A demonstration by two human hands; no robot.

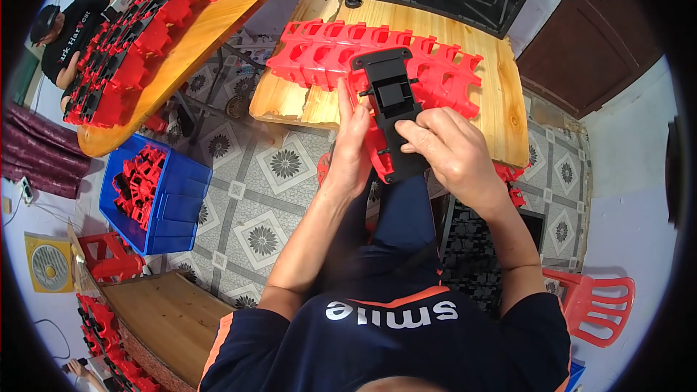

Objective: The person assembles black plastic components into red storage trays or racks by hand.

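In front of my body, above the near edge of the wooden table, I hold a red plastic part (377, 147) with a long black plastic plate (388, 72) lying over it. My left hand (351, 147) grips the red part from its left side, thumb along the edge. My right hand (454, 149) is curled over the lower right of the black plate, thumb and index finger pressed onto it. The plate has a rectangular opening in its middle and small pegs at its sides. The fingers behind the part are hidden.
Rows of red plastic parts (319, 54) stand on the wooden table (290, 105), before a large black box (501, 18). To the left are a blue bin (178, 207) of red pieces and a second table (239, 7), with a person (69, 40) beyond. A red chair (599, 308) stands right.
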